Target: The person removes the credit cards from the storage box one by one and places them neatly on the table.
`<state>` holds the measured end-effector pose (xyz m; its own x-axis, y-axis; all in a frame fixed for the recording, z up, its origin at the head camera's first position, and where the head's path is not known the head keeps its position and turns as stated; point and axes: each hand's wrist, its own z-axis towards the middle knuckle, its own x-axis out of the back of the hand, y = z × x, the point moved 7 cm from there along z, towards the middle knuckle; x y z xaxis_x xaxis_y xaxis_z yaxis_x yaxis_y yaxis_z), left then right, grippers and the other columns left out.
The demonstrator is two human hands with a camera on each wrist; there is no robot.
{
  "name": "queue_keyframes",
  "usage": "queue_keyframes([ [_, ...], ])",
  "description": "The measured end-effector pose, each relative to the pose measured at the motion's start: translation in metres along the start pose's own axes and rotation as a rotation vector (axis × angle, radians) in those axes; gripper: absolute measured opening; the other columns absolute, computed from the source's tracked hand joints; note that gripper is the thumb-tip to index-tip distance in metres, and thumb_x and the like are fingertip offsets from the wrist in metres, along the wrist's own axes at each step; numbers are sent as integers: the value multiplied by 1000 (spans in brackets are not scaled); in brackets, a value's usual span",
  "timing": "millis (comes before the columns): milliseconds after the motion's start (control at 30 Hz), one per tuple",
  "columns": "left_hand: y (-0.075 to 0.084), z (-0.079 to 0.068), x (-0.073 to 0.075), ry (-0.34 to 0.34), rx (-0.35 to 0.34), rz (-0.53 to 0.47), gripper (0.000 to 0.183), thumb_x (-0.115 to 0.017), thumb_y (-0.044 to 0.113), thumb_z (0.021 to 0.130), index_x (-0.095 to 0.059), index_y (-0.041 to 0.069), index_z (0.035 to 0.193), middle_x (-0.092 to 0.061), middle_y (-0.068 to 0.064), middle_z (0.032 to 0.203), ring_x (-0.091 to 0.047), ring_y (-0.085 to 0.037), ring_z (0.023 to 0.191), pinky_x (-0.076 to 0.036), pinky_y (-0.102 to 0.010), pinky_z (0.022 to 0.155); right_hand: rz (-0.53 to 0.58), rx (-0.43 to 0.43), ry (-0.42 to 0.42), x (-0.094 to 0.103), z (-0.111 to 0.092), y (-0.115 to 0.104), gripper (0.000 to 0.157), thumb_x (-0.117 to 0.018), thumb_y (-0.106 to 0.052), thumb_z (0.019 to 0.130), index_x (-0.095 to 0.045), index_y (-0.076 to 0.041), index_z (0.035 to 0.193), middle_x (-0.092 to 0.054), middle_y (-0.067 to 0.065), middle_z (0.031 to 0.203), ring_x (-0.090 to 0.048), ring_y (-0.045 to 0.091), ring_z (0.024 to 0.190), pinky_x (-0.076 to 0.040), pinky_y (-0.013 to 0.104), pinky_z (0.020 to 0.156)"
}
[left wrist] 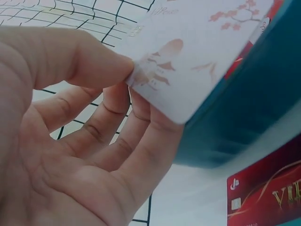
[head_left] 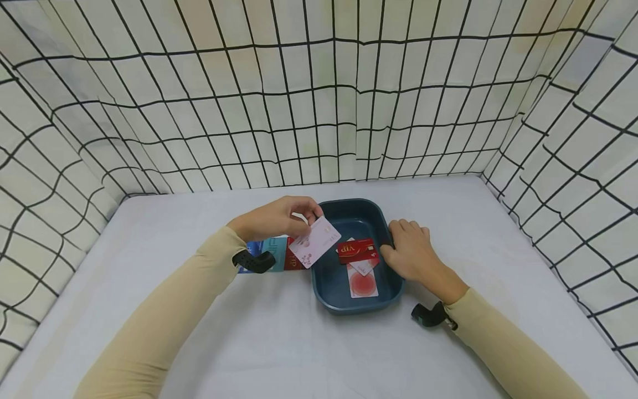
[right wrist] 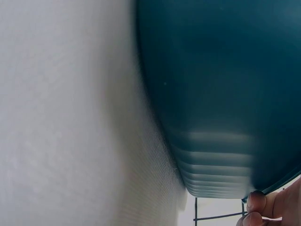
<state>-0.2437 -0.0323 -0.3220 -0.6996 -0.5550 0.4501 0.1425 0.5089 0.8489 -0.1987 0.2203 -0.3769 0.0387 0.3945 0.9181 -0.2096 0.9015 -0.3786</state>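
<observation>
My left hand [head_left: 286,217] pinches a pale pink card [head_left: 317,241] by its edge, thumb against fingers, above the left rim of a dark blue basin [head_left: 329,298]. In the left wrist view the card [left wrist: 188,56] shows a branch of pink blossom and a faded picture. My right hand [head_left: 411,249] holds the basin's right rim, its thumb over the edge; the right wrist view shows fingertips [right wrist: 256,202] at that rim. Inside the basin a red VIP card [head_left: 356,251] overlaps a white card [head_left: 364,267] and a card with a red circle [head_left: 363,284].
Left of the basin, partly hidden under my left hand, several cards lie on the white tabletop [head_left: 279,343]: a teal one [head_left: 274,247], a blue one [head_left: 255,247] and a red VIP one [head_left: 293,260]. White walls with a black grid [head_left: 319,111] enclose the table.
</observation>
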Motion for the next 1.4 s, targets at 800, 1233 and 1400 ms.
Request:
queue_keyframes([
  [800,-25,-23,15,74,-21,-73,37,-58,11,94,-57,15,131,-58,-13,119,-65,-30,103,-59,-37,87,13,-11,-2,1,1,1,28,-54,-27,90,-59,-4,105,-58,10,90,-50,30,89,-35,47,81],
  [1233,-49,-36,20,117,2,-99,37,-57,10,94,-57,14,130,-56,-12,117,-66,-27,100,-58,-35,86,-25,-13,-7,1,-1,1,30,-57,-27,89,-59,-3,107,-58,11,91,-51,30,90,-36,44,79],
  [1400,-57,-42,24,139,4,-107,37,-58,10,93,-56,13,130,-56,-12,117,-64,-27,101,-57,-34,86,-31,-10,-8,2,-1,-1,30,-57,-26,89,-59,-3,107,-57,11,91,-49,28,89,-33,41,75],
])
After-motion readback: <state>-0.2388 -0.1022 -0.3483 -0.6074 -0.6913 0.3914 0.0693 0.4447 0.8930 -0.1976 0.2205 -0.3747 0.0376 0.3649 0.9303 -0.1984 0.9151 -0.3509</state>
